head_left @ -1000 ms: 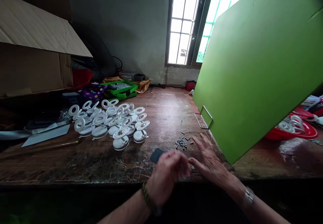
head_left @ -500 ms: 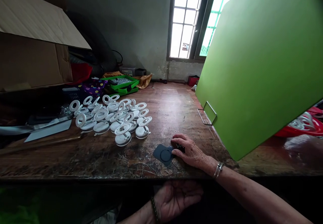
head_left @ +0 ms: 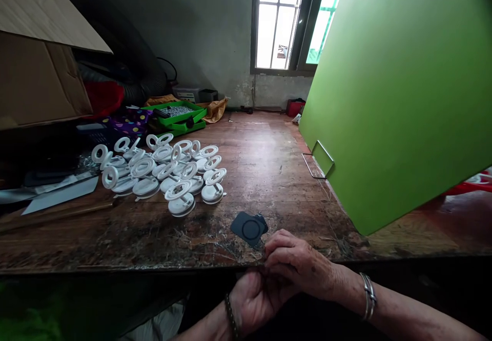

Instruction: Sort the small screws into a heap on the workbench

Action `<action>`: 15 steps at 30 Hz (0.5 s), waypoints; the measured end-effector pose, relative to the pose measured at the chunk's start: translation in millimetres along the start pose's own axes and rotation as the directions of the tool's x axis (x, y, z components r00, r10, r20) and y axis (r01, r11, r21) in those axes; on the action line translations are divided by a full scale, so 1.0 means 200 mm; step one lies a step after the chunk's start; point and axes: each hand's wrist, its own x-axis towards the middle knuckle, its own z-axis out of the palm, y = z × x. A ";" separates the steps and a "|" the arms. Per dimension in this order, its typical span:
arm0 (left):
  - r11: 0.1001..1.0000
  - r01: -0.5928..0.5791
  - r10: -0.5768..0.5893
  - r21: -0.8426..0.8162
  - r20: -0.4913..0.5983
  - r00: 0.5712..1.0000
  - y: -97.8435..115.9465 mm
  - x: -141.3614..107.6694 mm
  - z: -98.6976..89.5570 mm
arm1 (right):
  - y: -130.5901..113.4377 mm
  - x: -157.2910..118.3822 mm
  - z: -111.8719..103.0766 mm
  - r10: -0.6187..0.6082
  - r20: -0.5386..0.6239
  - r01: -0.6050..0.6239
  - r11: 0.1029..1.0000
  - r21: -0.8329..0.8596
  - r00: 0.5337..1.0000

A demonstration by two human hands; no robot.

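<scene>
My right hand point(head_left: 302, 265) is at the table's front edge with its fingers curled together, reaching over my left hand. Whatever its fingertips hold is hidden. My left hand point(head_left: 254, 296) lies palm up just below the edge, its fingers loosely stretched and partly covered by the right. Nothing shows on the visible part of its palm. On the table beside the right fingers lie thin dark grey plates point(head_left: 246, 227), overlapping, the upper one marked with a ring. To the left stand several white round stands point(head_left: 181, 203) with tilted ring heads.
A large green panel point(head_left: 392, 105) rises on the right, with a bent wire frame point(head_left: 323, 160) at its base. Green trays point(head_left: 180, 118) of small metal parts sit at the back left. A cardboard box point(head_left: 38, 79) overhangs the far left, above a white sheet point(head_left: 61, 195).
My right hand has drawn back from the dark plates to the table edge and now meets my left hand. The plates are more fully uncovered. The view has shifted slightly.
</scene>
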 end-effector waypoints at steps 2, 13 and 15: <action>1.000 0.009 -0.008 0.007 -0.035 0.999 0.00 0.00 0.01 | -0.01 0.01 -0.02 -0.017 0.007 0.017 0.999 0.049 1.000; 0.999 0.038 -0.041 -0.028 -0.138 0.990 0.01 0.00 0.06 | -0.03 0.12 -0.04 0.212 -0.142 -0.164 0.943 0.291 0.967; 1.000 0.007 -0.006 0.003 -0.221 0.975 0.00 0.00 0.04 | -0.08 0.11 -0.01 0.155 -0.087 -0.121 0.943 0.309 0.984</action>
